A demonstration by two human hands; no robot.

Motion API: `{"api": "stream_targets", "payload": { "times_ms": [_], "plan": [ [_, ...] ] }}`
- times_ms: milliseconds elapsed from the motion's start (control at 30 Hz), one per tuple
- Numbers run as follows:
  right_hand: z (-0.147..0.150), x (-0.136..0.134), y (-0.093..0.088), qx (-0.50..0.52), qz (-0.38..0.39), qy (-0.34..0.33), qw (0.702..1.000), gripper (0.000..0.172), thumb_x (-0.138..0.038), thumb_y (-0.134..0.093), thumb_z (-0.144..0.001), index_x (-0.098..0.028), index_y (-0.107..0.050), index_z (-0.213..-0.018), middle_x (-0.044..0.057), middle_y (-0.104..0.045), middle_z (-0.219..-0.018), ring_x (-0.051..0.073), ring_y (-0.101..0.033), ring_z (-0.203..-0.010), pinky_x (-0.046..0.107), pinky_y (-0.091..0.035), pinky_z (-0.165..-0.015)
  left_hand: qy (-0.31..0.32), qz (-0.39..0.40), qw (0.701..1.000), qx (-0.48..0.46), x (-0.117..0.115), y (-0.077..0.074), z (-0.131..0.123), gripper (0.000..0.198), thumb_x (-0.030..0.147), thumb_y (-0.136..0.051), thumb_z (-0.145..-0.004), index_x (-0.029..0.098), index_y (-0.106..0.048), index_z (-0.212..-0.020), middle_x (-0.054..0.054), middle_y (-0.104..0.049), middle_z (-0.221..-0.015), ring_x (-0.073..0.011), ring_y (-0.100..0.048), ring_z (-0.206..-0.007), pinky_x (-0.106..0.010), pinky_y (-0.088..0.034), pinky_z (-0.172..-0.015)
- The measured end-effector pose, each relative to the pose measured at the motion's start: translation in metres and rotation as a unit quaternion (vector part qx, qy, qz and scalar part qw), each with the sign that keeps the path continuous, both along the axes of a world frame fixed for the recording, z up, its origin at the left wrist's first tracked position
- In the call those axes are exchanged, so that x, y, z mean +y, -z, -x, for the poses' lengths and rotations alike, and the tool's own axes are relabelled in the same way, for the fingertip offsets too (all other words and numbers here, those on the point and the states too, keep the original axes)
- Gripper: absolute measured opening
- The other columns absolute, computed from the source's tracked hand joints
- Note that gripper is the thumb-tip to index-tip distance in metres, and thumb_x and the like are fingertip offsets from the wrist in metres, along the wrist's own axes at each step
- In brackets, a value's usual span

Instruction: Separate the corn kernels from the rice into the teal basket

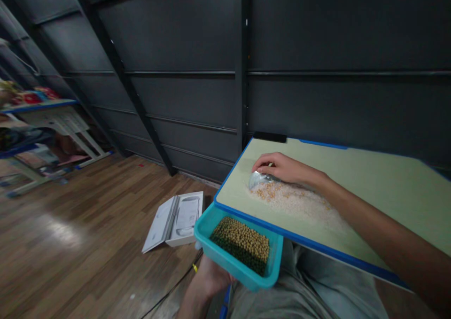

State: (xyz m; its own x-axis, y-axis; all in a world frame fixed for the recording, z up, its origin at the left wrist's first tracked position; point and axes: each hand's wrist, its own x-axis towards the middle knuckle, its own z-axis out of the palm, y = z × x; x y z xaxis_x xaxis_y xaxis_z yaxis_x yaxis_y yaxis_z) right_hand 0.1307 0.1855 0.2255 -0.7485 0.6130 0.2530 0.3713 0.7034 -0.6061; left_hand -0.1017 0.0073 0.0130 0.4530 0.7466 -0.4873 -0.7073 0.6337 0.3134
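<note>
My left hand (212, 276) grips a teal plastic tub (225, 261) from below, its fingers mostly hidden beneath. The tub is tilted just under the table's front edge. Inside it lie yellow soybeans (244, 237) and a band of small dark green beans (239, 253). Over the table, my right hand (282, 167) has its fingers closed on a shiny, silvery curved dish (255, 180), partly covered by the hand. The dish touches a spread of white rice grains (299, 204). Yellow-orange beans (268, 192) are mixed into the rice beside the dish.
The pale green table (380, 182) has a blue edge, with a black flat object (269, 136) at its back corner. An open white box (183, 215) lies on the wooden floor, near a black cable (172, 288). A dark panelled wall (183, 32) stands behind; another table (45, 105) is far left.
</note>
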Motion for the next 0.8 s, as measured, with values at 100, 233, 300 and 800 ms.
{"api": "stream_targets", "payload": {
  "times_ms": [100, 233, 300, 800],
  "plan": [
    [-0.001, -0.010, -0.005, -0.009, -0.021, 0.008, 1.000, 0.019, -0.018, -0.055, -0.096, -0.018, -0.074, -0.099, 0.007, -0.074, -0.102, 0.018, -0.066, -0.097, 0.032, -0.048, -0.090, 0.004, 0.010, 1.000, 0.014, -0.001, 0.002, -0.004, 0.037, 0.048, -0.059, -0.084, 0.015, -0.075, -0.083, -0.013, -0.079, -0.091, -0.0309, -0.066, -0.112, -0.046, -0.045, -0.103],
    [-0.001, -0.024, -0.012, -0.017, -0.038, 0.013, 0.999, 0.020, -0.017, -0.053, -0.097, -0.020, -0.073, -0.099, 0.006, -0.073, -0.104, 0.018, -0.064, -0.099, 0.031, -0.047, -0.093, 0.009, 0.026, 0.999, 0.018, -0.002, -0.004, -0.008, 0.046, 0.054, -0.057, -0.085, 0.013, -0.075, -0.093, -0.015, -0.078, -0.098, -0.0313, -0.066, -0.113, -0.045, -0.046, -0.102],
    [-0.002, -0.030, -0.014, -0.020, -0.048, 0.013, 0.999, 0.021, -0.017, -0.053, -0.098, -0.020, -0.073, -0.100, 0.005, -0.072, -0.104, 0.018, -0.064, -0.100, 0.031, -0.047, -0.093, 0.016, 0.020, 1.000, 0.001, -0.003, -0.007, -0.009, 0.047, 0.052, -0.057, -0.086, 0.011, -0.074, -0.101, -0.015, -0.077, -0.103, -0.0308, -0.065, -0.114, -0.044, -0.046, -0.103],
    [-0.013, -0.066, -0.017, -0.028, -0.158, 0.064, 0.985, 0.024, -0.019, -0.053, -0.099, -0.022, -0.074, -0.111, 0.006, -0.070, -0.107, 0.019, -0.065, -0.098, 0.033, -0.049, -0.089, 0.020, 0.005, 0.999, -0.040, -0.002, -0.008, -0.010, 0.057, 0.057, -0.057, -0.085, 0.009, -0.070, -0.113, -0.016, -0.075, -0.115, -0.0315, -0.066, -0.113, -0.045, -0.047, -0.101]
  ]
}}
